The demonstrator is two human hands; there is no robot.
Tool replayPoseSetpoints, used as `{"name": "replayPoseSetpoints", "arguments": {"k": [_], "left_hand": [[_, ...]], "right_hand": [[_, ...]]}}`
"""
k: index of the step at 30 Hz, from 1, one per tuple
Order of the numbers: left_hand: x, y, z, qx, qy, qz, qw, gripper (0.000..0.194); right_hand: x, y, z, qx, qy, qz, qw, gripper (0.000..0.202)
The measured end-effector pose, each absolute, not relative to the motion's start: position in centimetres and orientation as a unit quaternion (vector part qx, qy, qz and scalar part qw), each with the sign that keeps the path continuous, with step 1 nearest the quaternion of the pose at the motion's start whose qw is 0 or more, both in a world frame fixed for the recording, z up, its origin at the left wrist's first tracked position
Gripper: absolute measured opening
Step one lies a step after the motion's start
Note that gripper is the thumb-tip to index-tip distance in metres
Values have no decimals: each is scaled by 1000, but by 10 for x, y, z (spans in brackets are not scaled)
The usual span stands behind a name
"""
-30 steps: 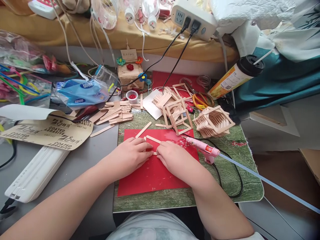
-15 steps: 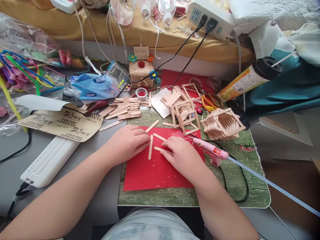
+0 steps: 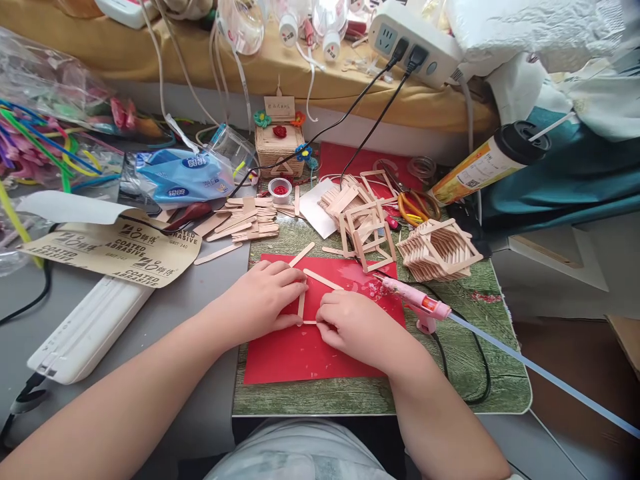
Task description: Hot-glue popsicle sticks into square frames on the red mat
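Note:
A wooden craft stick (image 3: 301, 305) stands nearly upright in the picture on the red sheet (image 3: 287, 363). My left hand (image 3: 265, 297) steadies it, fingertips near its upper end and thumb at its lower end. With curled fingers, my right hand (image 3: 357, 327) pinches a second craft stick (image 3: 310, 323), which lies crosswise and meets the first at its lower end. That hand hides most of the second stick. Above my right knuckles a third stick (image 3: 323, 279) slants across the sheet. Another stick (image 3: 303, 255) lies just beyond my left fingers.
A pink glue gun (image 3: 417, 299) with a long glue stick rests at the right. Behind are an open stick frame (image 3: 367, 237), a stacked stick structure (image 3: 440, 250) and a pile of sticks (image 3: 250, 219). Sandpaper (image 3: 120, 250) and a white power strip (image 3: 93, 327) lie left.
My right hand has moved slightly toward me, turning its stick level against the upright one's lower end. My left thumb has come down to that corner. The view has shifted slightly.

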State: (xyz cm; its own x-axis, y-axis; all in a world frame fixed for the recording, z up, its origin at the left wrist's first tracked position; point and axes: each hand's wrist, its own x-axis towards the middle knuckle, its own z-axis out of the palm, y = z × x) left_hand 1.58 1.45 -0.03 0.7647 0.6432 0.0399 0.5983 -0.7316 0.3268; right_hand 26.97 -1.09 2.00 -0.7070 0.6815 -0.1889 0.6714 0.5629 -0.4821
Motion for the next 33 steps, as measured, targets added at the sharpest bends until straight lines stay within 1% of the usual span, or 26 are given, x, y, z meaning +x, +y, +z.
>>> {"name": "replayPoseSetpoints", "arguments": {"k": [2, 5, 7, 9, 13, 16, 18, 20, 23, 25, 29, 33], "left_hand": [[12, 18, 2, 930, 328, 86, 141, 39], [4, 25, 6, 921, 354, 122, 106, 39], [0, 29, 8, 908, 383, 145, 89, 39], [-1, 31, 8, 907, 382, 147, 97, 35], [7, 27, 5, 930, 317, 119, 140, 27], [15, 20, 6, 935, 302, 111, 147, 26], [18, 16, 7, 936, 301, 105, 148, 25], [18, 16, 9, 939, 297, 101, 140, 24], [16, 17, 12, 946, 285, 96, 119, 25], [16, 19, 12, 949, 279, 88, 115, 26], [17, 20, 12, 952, 274, 78, 112, 29], [17, 19, 10, 954, 270, 78, 104, 29]], "right_hand": [[270, -11, 21, -397, -879, 263, 21, 20], [270, -10, 22, -424, -866, 253, 81, 18], [270, -10, 21, -406, -873, 249, 106, 17], [268, -10, 18, -372, -890, 246, 91, 16], [264, -14, 14, -324, -915, 240, 32, 21], [267, -13, 16, -302, -914, 268, 42, 20], [272, -10, 18, -346, -895, 270, 78, 17], [276, -6, 15, -423, -862, 250, 129, 13], [275, 2, 4, -479, -829, 225, 181, 28], [271, 6, -7, -483, -823, 230, 191, 31], [263, 12, -19, -495, -807, 246, 211, 26], [263, 14, -21, -493, -805, 244, 221, 21]]}}
